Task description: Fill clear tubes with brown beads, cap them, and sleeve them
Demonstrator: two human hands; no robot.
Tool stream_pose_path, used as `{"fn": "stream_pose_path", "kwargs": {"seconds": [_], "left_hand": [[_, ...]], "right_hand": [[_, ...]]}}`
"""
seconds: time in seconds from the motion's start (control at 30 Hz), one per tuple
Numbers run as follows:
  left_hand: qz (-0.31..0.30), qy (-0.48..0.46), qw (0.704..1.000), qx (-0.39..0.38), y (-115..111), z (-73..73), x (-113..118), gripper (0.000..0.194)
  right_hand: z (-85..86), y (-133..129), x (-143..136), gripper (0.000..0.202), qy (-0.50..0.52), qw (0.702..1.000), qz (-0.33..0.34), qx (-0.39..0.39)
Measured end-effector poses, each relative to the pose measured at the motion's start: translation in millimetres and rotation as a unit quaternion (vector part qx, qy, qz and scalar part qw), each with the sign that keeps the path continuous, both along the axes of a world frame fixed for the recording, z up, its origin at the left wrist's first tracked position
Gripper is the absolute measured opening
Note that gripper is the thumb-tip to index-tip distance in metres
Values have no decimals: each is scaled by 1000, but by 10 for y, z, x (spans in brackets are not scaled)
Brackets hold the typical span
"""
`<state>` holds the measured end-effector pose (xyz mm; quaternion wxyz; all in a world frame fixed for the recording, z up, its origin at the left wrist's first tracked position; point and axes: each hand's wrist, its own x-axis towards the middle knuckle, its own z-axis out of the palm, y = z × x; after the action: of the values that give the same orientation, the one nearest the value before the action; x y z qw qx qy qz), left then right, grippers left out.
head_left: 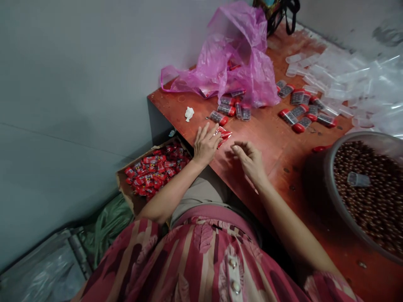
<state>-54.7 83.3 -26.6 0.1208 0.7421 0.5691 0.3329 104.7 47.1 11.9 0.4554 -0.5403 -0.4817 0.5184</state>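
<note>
Pressing down lightly, the left hand (204,147) is lying palm-down with its fingers extended and loosely spread over a shiny red-and-clear plastic packet (224,134), seemingly steadying it against the worn orange-red tabletop (267,147) near the edge. The right hand (251,162) is hovering just right of it, half curled, thumb close to forefinger; cannot tell whether anything is being pinched. A brown cardboard box (121,178) is sitting low at left, below the table edge, probably for easy reach of the left arm; a round grey plastic tub (317,180) is standing near right, on the right arm's side, its deep wall keeping small glossy brown balls (378,209) from rolling off. A thin pink plastic bag (248,67) is slumping on the far side, partly covering some tubes. Count: one packet under the fingers, one box, one tub, one bag, one small clear plastic cup (359,179) lying on the balls, one crumpled white scrap (189,113) at left. Filled clear tubes with red caps (217,117): about six showing by the bag, roughly ten farther right. Red wrapped packets (157,170) in the box and loose clear plastic tubes (340,79) far right are overlapping too much for counting.
</note>
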Motion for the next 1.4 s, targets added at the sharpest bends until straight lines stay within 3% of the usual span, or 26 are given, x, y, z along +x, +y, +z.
{"fn": "stream_pose_path", "kwargs": {"seconds": [0.2,0.27,0.33,0.4,0.47,0.5,0.57,0.63,0.73,0.8,0.9,1.03,1.13,1.23,1.3,1.4], "left_hand": [[-40,-171,984,6,-313,263,111,29],[-30,-268,961,-60,-383,354,110,31],[-29,-342,924,-169,-411,406,95,29],[-40,-387,882,-265,-411,415,86,37],[-45,-427,842,-326,-410,397,93,44],[-42,-448,823,-346,-414,385,102,45],[-31,-478,791,-380,-434,361,123,42],[-20,-483,777,-403,-459,342,136,39],[-8,-462,791,-402,-478,318,126,36],[1,-432,819,-378,-470,305,97,33],[8,-381,855,-352,-439,288,34,26],[-12,-343,860,-378,-371,269,-28,20],[-41,-319,864,-388,-288,274,-44,15],[-65,-306,875,-369,-201,282,-49,10],[-84,-301,882,-354,-164,274,-54,7],[-108,-297,890,-330,-145,245,-63,4]], "right_hand": [[28,193,-88,44,91,995,-46,1],[78,172,-39,41,80,997,-21,4],[130,140,33,40,60,997,45,-3],[167,144,125,39,26,993,118,-16],[185,230,252,35,-29,990,139,-9],[186,313,334,31,-71,991,114,8],[180,553,540,26,-187,980,-14,63],[168,852,780,32,-320,925,-180,97],[146,1257,1112,50,-444,831,-333,32],[124,1425,1276,59,-484,784,-387,-37],[73,1505,1468,66,-540,731,-408,-89],[-26,1442,1715,73,-593,676,-423,-115],[-125,1379,1811,78,-597,660,-429,-157],[-204,1342,1751,72,-571,685,-405,-202],[-214,1362,1665,71,-560,703,-389,-200],[-152,1534,1591,72,-580,692,-401,-153]]}}
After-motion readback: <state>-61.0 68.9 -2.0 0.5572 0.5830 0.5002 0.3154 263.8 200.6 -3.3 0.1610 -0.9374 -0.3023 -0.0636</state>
